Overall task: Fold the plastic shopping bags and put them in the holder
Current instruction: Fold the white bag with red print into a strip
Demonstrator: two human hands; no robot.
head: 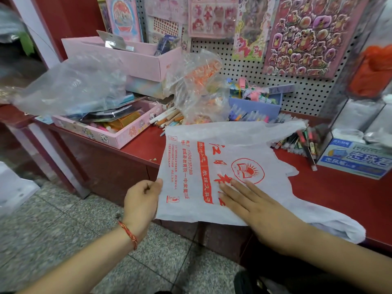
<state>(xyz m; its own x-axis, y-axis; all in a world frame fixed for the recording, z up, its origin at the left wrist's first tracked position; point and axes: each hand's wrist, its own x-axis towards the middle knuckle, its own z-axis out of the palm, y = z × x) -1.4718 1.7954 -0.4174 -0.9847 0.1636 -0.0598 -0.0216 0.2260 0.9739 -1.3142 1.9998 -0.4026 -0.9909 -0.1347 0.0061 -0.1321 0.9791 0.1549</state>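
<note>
White plastic bag, red print and round logo, lies flat on the red tabletop, near-left corner overhanging the edge. One white bag; two clear crumpled bags behind it. Left grip pinches the bag's left edge, fingers curled. Right grip released, fingers straight, pressing flat on the print.
</note>
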